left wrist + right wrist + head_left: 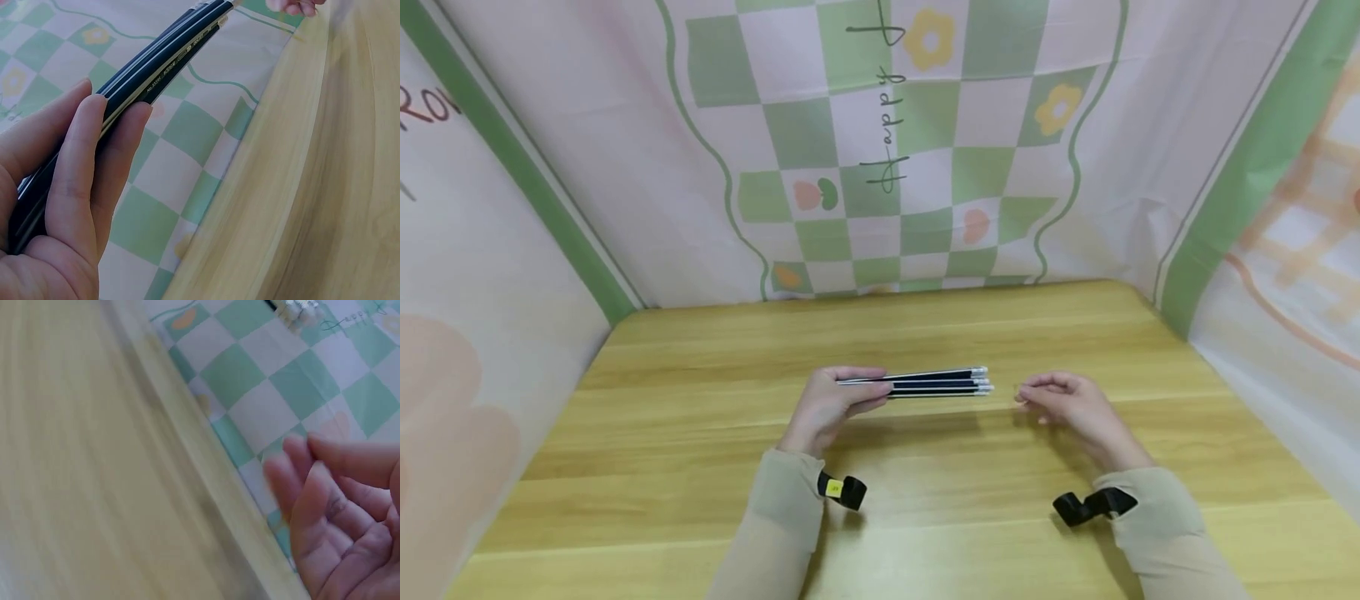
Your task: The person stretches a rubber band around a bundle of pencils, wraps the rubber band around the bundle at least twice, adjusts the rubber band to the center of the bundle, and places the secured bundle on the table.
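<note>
A bundle of dark pencils (936, 384) with pale stripes and white-tipped ends is held above the table by my left hand (838, 400). The thumb and fingers grip the bundle near one end, and the tipped ends point right. Close up in the left wrist view, the pencils (169, 56) show small pale print along one side. Just right of those tips, my right hand (1075, 408) has its thumb and fingertips together. A thin yellowish rubber band (1018, 394) shows faintly at the fingertips; in the right wrist view the fingers (319, 494) are blurred and hide most of it.
The wooden table (647, 433) spreads under both hands. A cloth with green and white checks (865, 183) hangs behind its far edge, and further printed cloth stands at both sides. Black wrist cameras (850, 492) sit on both sleeves.
</note>
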